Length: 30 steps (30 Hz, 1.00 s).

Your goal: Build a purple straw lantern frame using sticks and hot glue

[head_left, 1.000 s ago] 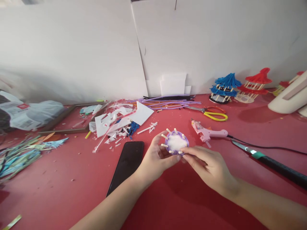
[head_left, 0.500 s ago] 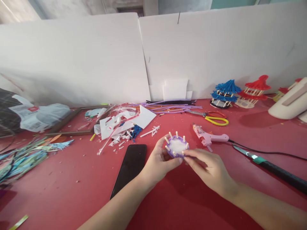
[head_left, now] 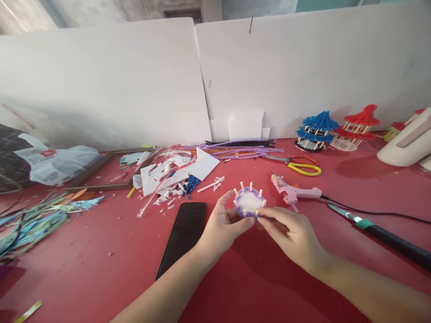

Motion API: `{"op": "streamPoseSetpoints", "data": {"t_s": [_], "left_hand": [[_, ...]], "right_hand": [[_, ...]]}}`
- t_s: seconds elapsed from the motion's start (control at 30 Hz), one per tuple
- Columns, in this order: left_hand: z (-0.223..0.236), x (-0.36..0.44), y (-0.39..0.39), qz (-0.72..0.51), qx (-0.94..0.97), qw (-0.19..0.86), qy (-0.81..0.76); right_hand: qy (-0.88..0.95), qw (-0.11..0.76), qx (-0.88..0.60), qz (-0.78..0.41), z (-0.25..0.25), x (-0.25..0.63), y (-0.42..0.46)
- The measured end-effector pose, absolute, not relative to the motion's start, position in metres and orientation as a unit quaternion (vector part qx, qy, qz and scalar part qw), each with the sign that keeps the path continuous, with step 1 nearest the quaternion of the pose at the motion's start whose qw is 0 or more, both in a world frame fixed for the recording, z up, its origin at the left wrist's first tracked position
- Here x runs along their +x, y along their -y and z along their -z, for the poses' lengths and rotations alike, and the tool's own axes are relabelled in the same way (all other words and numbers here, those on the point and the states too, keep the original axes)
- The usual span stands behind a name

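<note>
Between my hands is a small round craft base (head_left: 249,202) with a white floor, a purple rim and several short pale sticks standing up around the edge. My left hand (head_left: 224,222) grips its left and near side, thumb along the front of the rim and fingers curled underneath. At the near right edge, my right hand (head_left: 289,233) pinches the rim beside one stick (head_left: 257,212); the fingertips partly hide that spot. Both hands hold the base above the red table (head_left: 134,269). A black phone (head_left: 183,235) lies just left of my left hand.
Right of the base lie a pink glue gun (head_left: 292,190), scissors (head_left: 305,168) and a black-handled knife (head_left: 380,233). Small blue (head_left: 316,130) and red (head_left: 358,128) pavilion models stand behind. Paper scraps (head_left: 168,177) and purple pipe cleaners (head_left: 239,150) lie near the white board (head_left: 269,80).
The base has turned slightly in my hands, so its sticks sit at different places around the rim. Both hands keep nearly the same position.
</note>
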<state>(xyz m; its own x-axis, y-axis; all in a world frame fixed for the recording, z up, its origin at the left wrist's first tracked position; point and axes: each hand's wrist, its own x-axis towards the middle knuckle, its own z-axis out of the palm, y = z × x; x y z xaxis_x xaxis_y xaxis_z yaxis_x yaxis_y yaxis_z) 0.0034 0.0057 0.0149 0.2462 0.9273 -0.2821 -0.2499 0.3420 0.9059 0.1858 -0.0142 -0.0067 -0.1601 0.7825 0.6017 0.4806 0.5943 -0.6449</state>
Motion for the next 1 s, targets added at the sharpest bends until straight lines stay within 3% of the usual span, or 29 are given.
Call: {"op": "streamPoseSetpoints", "data": {"t_s": [0.53, 1.0], "left_hand": [[-0.016, 0.002, -0.006, -0.414, 0.383, 0.695, -0.447], [-0.019, 0.005, -0.004, -0.415, 0.353, 0.711, -0.445]], "right_hand": [[0.762, 0.483, -0.410, -0.133, 0.005, 0.185, 0.015], [0.816, 0.434, -0.378, 0.053, -0.003, 0.191, 0.013]]}}
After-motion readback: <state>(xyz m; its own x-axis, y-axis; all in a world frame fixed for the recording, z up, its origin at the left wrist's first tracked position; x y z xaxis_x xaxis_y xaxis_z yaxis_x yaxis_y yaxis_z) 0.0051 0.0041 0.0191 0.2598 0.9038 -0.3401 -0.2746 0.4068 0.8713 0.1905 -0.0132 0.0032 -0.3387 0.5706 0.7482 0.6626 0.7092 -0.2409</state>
